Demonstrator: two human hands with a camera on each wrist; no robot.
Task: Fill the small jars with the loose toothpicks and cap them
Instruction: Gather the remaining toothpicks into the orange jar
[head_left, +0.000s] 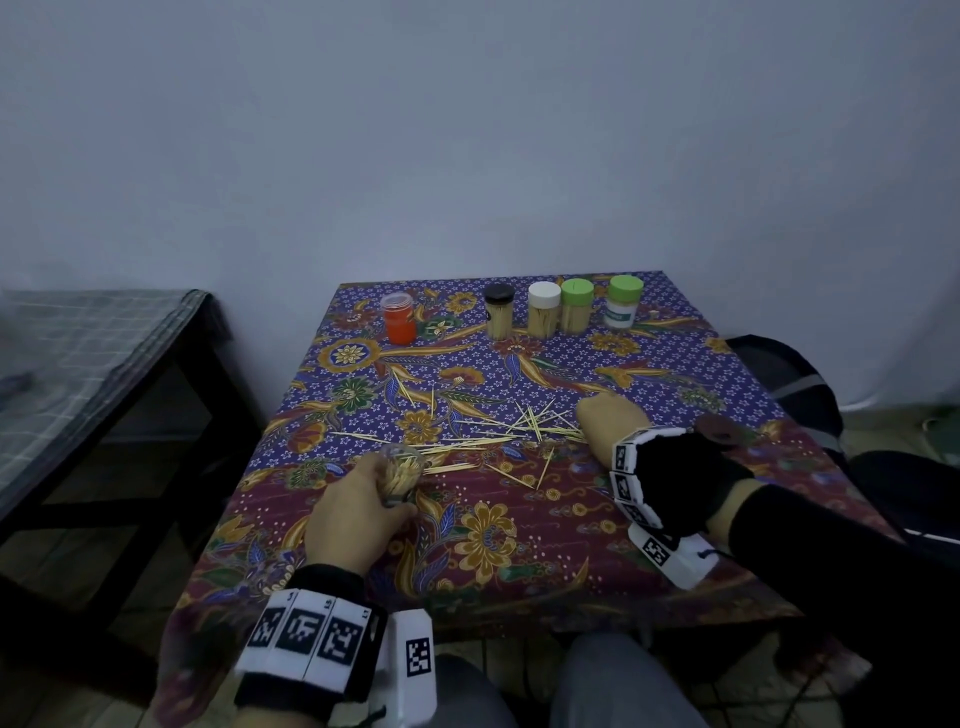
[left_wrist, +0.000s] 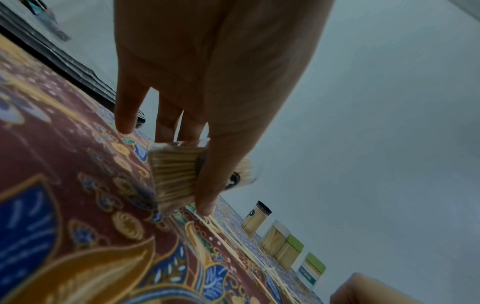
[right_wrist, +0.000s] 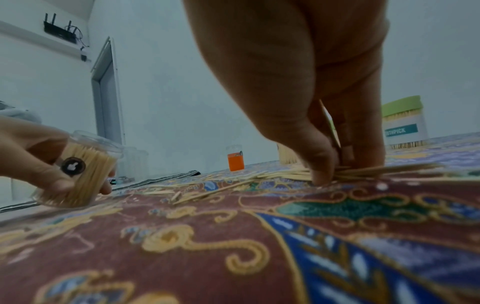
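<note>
My left hand (head_left: 358, 499) grips a small clear jar (head_left: 400, 474) packed with toothpicks, uncapped and tilted just above the cloth; the same jar (right_wrist: 78, 174) shows a round dark sticker in the right wrist view, and the left wrist view has the jar (left_wrist: 174, 174) between thumb and fingers. My right hand (head_left: 605, 421) is down on the pile of loose toothpicks (head_left: 498, 434), and its thumb and fingers (right_wrist: 322, 168) pinch a small bundle of toothpicks (right_wrist: 363, 171) against the cloth.
Along the far edge of the patterned tablecloth (head_left: 519, 545) stand an orange jar (head_left: 399, 318), a black-capped jar (head_left: 500, 312), a white-capped jar (head_left: 543, 310) and two green-capped jars (head_left: 576, 305) (head_left: 623, 301). A dark bench (head_left: 104, 374) stands left of the table.
</note>
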